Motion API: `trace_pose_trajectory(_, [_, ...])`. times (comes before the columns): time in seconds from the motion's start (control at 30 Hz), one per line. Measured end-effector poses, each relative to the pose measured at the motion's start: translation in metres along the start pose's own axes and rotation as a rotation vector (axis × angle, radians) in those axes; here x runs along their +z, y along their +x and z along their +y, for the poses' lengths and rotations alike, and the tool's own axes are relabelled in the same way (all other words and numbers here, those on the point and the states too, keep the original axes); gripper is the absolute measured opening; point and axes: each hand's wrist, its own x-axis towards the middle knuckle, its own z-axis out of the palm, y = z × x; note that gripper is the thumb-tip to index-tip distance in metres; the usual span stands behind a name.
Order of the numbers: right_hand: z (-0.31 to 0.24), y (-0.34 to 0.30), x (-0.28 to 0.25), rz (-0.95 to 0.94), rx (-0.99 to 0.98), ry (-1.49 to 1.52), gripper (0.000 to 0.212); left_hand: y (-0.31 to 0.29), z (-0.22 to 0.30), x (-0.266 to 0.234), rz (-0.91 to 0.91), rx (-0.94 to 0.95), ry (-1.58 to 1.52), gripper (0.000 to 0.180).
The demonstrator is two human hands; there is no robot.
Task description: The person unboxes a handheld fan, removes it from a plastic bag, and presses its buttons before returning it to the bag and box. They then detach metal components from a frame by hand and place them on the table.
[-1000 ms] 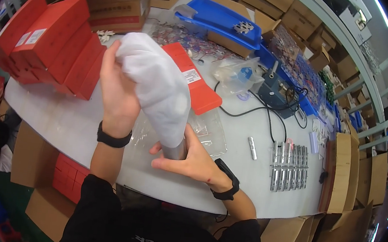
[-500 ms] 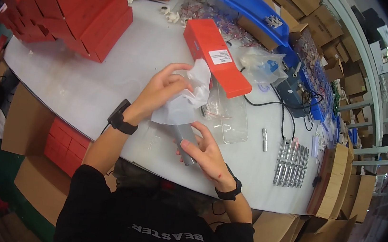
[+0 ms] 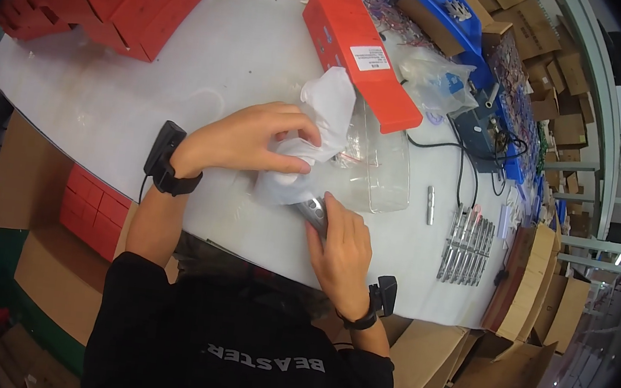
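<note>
My left hand (image 3: 259,138) pinches a thin white wrapping bag (image 3: 330,103), its fingers bent over the crumpled upper part. From the bag's lower end sticks out a grey handheld device (image 3: 311,211) with round buttons on its face. My right hand (image 3: 342,253) is closed around the device's near end. The bag covers the rest of the device. Just beyond the hands lies an open red box (image 3: 349,41) with a white label, its flap pointing right. A clear plastic tray (image 3: 400,193) rests on the table right of the bag.
Red boxes (image 3: 129,1) are stacked at the far left. On the right stand rows of silver tubes (image 3: 465,246), with a single silver tube (image 3: 431,205) apart. Black cables run from a grey-blue device (image 3: 477,140). An open carton (image 3: 37,170) stands below the left table edge.
The grey device has turned so that its buttons show, and more of it lies within the bag. My left hand has shifted its grip lower on the bag. The whole view has shifted slightly.
</note>
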Motion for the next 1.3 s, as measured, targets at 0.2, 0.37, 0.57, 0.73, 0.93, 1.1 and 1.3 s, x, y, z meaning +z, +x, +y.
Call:
trace_pose_trajectory(0.2, [0.001, -0.007, -0.001, 0.016, 0.01, -0.002, 0.053, 0.0, 0.01, 0.004, -0.035, -0.21, -0.006, 0.032])
trace_pose_trajectory(0.37, [0.004, -0.004, -0.006, -0.012, 0.041, 0.084, 0.049, -0.007, 0.005, 0.003, -0.081, 0.062, 0.261, 0.041])
trace_pose_trajectory(0.57, [0.0, 0.021, -0.026, -0.068, -0.006, 0.137, 0.039, -0.014, 0.009, 0.008, -0.201, -0.063, 0.272, 0.053])
trace_pose_trajectory(0.73, [-0.002, 0.045, -0.039, -0.224, -0.015, 0.128, 0.027, -0.014, 0.015, 0.011, -0.238, -0.117, 0.281, 0.054])
trace_pose_trajectory(0.93, [-0.003, 0.071, -0.051, -0.457, -0.045, 0.115, 0.017, -0.019, 0.01, 0.023, -0.179, -0.11, 0.373, 0.049])
trace_pose_trajectory(1.1, [0.0, 0.09, -0.056, -0.64, -0.037, 0.125, 0.016, -0.02, 0.003, 0.026, -0.124, -0.044, 0.339, 0.049])
trace_pose_trajectory(1.3, [-0.007, 0.112, -0.06, -0.892, 0.174, 0.099, 0.018, -0.019, 0.004, 0.026, -0.134, -0.033, 0.326, 0.05])
